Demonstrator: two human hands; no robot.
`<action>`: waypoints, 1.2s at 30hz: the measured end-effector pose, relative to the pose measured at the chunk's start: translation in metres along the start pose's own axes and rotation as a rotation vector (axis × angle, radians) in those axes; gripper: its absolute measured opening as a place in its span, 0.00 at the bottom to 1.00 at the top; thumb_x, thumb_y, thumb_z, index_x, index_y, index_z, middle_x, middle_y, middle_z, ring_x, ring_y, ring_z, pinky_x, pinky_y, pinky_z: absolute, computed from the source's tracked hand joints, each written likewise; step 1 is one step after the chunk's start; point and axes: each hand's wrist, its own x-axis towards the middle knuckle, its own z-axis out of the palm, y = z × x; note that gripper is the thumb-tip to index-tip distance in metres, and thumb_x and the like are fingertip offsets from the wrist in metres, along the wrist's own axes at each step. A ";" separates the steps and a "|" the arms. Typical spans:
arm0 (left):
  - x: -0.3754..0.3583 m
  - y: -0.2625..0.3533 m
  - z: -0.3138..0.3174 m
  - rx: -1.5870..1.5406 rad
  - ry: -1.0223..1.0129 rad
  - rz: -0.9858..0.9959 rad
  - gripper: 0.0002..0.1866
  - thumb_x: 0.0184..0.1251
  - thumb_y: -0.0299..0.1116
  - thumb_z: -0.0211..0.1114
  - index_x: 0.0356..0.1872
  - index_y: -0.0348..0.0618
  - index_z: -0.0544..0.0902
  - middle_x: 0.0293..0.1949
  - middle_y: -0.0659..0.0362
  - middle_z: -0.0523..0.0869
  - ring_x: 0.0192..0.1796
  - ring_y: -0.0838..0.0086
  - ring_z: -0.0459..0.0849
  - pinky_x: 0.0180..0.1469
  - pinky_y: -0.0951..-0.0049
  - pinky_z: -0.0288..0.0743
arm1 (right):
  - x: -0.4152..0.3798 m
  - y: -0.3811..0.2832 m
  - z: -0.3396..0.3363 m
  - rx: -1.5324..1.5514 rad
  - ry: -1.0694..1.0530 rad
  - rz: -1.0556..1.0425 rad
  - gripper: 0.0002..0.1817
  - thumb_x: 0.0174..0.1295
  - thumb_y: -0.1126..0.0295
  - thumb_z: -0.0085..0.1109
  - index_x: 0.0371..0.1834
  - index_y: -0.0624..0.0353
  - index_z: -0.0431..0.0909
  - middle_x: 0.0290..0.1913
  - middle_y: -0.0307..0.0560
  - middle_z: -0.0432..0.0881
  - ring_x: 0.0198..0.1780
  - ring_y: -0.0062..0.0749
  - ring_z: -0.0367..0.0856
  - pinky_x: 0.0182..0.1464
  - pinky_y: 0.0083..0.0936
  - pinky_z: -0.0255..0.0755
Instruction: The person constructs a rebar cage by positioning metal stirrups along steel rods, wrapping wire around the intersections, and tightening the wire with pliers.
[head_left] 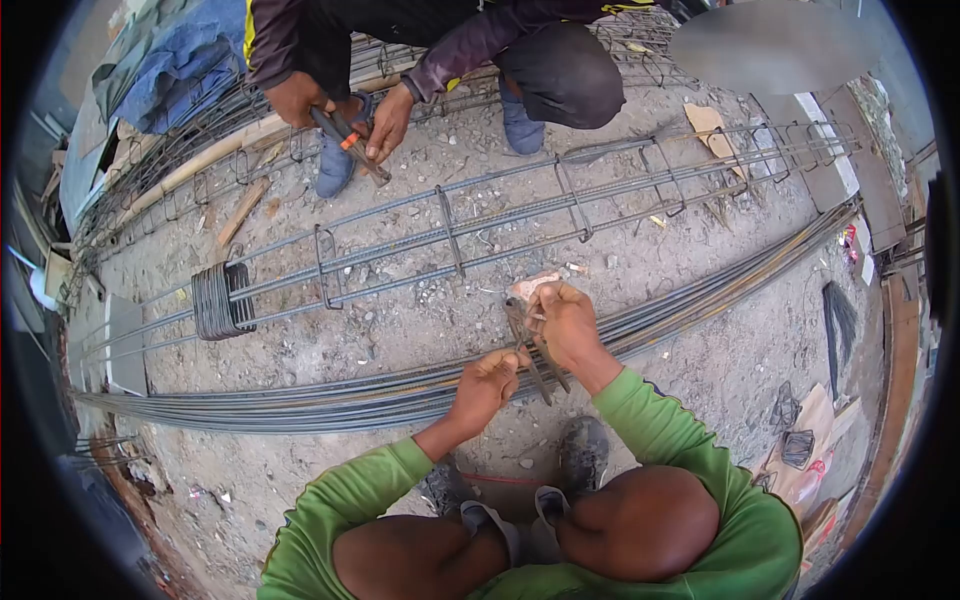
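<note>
Below the rebar cage, my right hand (566,326) is closed around dark pincers (535,362), whose head points away from me and whose handles point back toward me. My left hand (484,386) is just left of the handles, thumb and fingers pinched together; what they hold is too small to make out. Both hands are above a bundle of long steel bars (350,402). Beyond them lies the long rebar cage (400,243), with square stirrups (449,232) spaced along it and a tight stack of stirrups (222,302) at its left.
A co-worker squats across the cage, holding pincers with orange on the handles (349,143). More cages lie behind, with a bamboo pole (205,168) and blue cloth (190,75). At right are a bunch of thin wire (838,322) and a cardboard piece (712,130).
</note>
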 end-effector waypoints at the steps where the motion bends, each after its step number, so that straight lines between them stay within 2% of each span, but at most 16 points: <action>1: -0.003 -0.007 0.002 0.014 0.002 -0.006 0.16 0.86 0.42 0.56 0.50 0.40 0.84 0.22 0.70 0.69 0.23 0.87 0.64 0.25 0.80 0.55 | 0.012 -0.011 -0.005 0.083 0.079 -0.018 0.08 0.79 0.70 0.52 0.43 0.63 0.78 0.37 0.41 0.80 0.37 0.27 0.77 0.43 0.31 0.76; 2: -0.008 -0.016 0.003 0.055 -0.018 -0.021 0.16 0.86 0.42 0.55 0.50 0.41 0.84 0.21 0.71 0.69 0.23 0.87 0.63 0.25 0.80 0.55 | 0.022 -0.018 -0.011 0.166 0.157 -0.031 0.10 0.81 0.70 0.48 0.41 0.61 0.76 0.37 0.42 0.78 0.37 0.30 0.76 0.44 0.36 0.76; 7: -0.022 -0.010 0.015 0.229 -0.025 -0.145 0.14 0.86 0.39 0.54 0.50 0.41 0.84 0.23 0.72 0.67 0.25 0.88 0.61 0.28 0.80 0.55 | 0.056 -0.006 -0.044 0.389 0.206 -0.048 0.10 0.82 0.69 0.47 0.42 0.58 0.76 0.36 0.41 0.76 0.36 0.30 0.73 0.44 0.36 0.75; 11: -0.046 -0.008 -0.001 0.365 0.066 0.071 0.13 0.85 0.37 0.54 0.50 0.41 0.84 0.24 0.72 0.67 0.27 0.88 0.61 0.28 0.80 0.56 | 0.039 0.023 -0.012 0.524 0.053 0.072 0.07 0.80 0.64 0.53 0.49 0.54 0.77 0.39 0.37 0.78 0.40 0.28 0.77 0.49 0.35 0.78; 14: -0.064 0.005 -0.015 0.305 0.170 -0.095 0.12 0.84 0.35 0.54 0.51 0.41 0.83 0.23 0.72 0.68 0.25 0.87 0.61 0.28 0.80 0.57 | 0.005 0.028 0.031 0.564 -0.220 0.160 0.10 0.80 0.63 0.53 0.56 0.52 0.77 0.43 0.36 0.81 0.45 0.29 0.81 0.52 0.35 0.79; 15: -0.066 0.002 -0.018 0.196 0.199 -0.160 0.11 0.85 0.35 0.53 0.51 0.42 0.83 0.22 0.71 0.68 0.23 0.86 0.61 0.26 0.79 0.57 | 0.000 0.028 0.042 0.565 -0.227 0.166 0.10 0.80 0.63 0.53 0.56 0.52 0.77 0.43 0.36 0.81 0.45 0.29 0.81 0.52 0.35 0.79; 17: -0.069 -0.008 -0.036 0.067 0.219 -0.215 0.11 0.85 0.34 0.53 0.50 0.42 0.82 0.22 0.71 0.68 0.22 0.85 0.62 0.25 0.78 0.57 | -0.013 0.026 0.064 0.461 -0.332 0.036 0.11 0.81 0.63 0.52 0.57 0.55 0.76 0.44 0.39 0.81 0.45 0.30 0.81 0.52 0.36 0.79; 19: -0.068 -0.025 -0.059 -0.280 0.071 -0.037 0.11 0.87 0.36 0.51 0.49 0.42 0.80 0.20 0.69 0.67 0.20 0.83 0.61 0.22 0.77 0.55 | -0.028 0.027 0.085 0.355 -0.395 -0.039 0.12 0.81 0.63 0.51 0.57 0.57 0.75 0.42 0.40 0.81 0.44 0.30 0.81 0.51 0.36 0.78; 21: -0.071 -0.025 -0.073 -0.381 0.089 -0.037 0.13 0.87 0.39 0.50 0.47 0.42 0.80 0.20 0.68 0.67 0.19 0.82 0.59 0.21 0.76 0.54 | -0.042 0.025 0.100 0.234 -0.464 -0.099 0.12 0.82 0.63 0.51 0.57 0.58 0.74 0.41 0.42 0.81 0.43 0.30 0.80 0.51 0.36 0.78; 22: -0.073 -0.020 -0.077 -0.375 0.059 -0.180 0.14 0.87 0.40 0.51 0.48 0.42 0.80 0.20 0.68 0.67 0.19 0.82 0.60 0.21 0.76 0.54 | -0.047 0.022 0.108 0.146 -0.490 -0.094 0.12 0.82 0.63 0.51 0.56 0.60 0.74 0.38 0.43 0.81 0.40 0.29 0.80 0.47 0.34 0.77; 23: -0.075 -0.012 -0.085 -0.355 0.023 -0.319 0.14 0.87 0.41 0.51 0.48 0.42 0.80 0.20 0.68 0.67 0.19 0.82 0.60 0.21 0.76 0.55 | -0.050 0.019 0.118 0.066 -0.515 -0.097 0.12 0.81 0.63 0.51 0.55 0.62 0.74 0.36 0.44 0.81 0.37 0.28 0.80 0.43 0.32 0.76; 25: -0.074 -0.001 -0.106 -0.323 -0.108 -0.352 0.16 0.87 0.44 0.52 0.48 0.42 0.80 0.20 0.67 0.68 0.21 0.82 0.62 0.24 0.77 0.58 | -0.054 0.013 0.130 -0.091 -0.520 -0.116 0.12 0.81 0.64 0.52 0.54 0.62 0.74 0.34 0.44 0.80 0.33 0.25 0.77 0.38 0.27 0.74; 27: -0.065 -0.010 -0.129 -0.097 -0.349 -0.104 0.18 0.86 0.46 0.52 0.47 0.42 0.81 0.21 0.67 0.69 0.22 0.82 0.65 0.26 0.77 0.61 | -0.058 0.003 0.142 -0.250 -0.512 -0.132 0.11 0.81 0.65 0.53 0.53 0.63 0.75 0.32 0.43 0.80 0.28 0.22 0.74 0.32 0.23 0.71; 30: -0.044 -0.046 -0.165 -0.087 -0.577 0.078 0.18 0.86 0.47 0.53 0.45 0.41 0.81 0.21 0.68 0.70 0.24 0.82 0.68 0.28 0.77 0.64 | -0.060 -0.027 0.174 -0.321 -0.482 -0.182 0.13 0.79 0.64 0.56 0.48 0.66 0.78 0.31 0.41 0.80 0.26 0.19 0.70 0.28 0.19 0.65; 34: -0.054 -0.007 -0.179 0.014 -0.598 0.073 0.17 0.85 0.44 0.54 0.46 0.40 0.82 0.24 0.65 0.77 0.25 0.81 0.73 0.30 0.76 0.69 | -0.063 -0.048 0.221 -0.552 -0.347 -0.039 0.10 0.80 0.69 0.54 0.49 0.65 0.80 0.30 0.37 0.79 0.25 0.13 0.66 0.27 0.16 0.62; 36: -0.053 0.009 -0.194 0.236 -0.731 -0.112 0.17 0.80 0.46 0.59 0.55 0.45 0.85 0.40 0.63 0.86 0.42 0.73 0.83 0.48 0.67 0.77 | -0.059 -0.044 0.238 -0.698 -0.319 0.013 0.09 0.80 0.71 0.53 0.50 0.64 0.81 0.30 0.36 0.80 0.24 0.12 0.65 0.26 0.16 0.61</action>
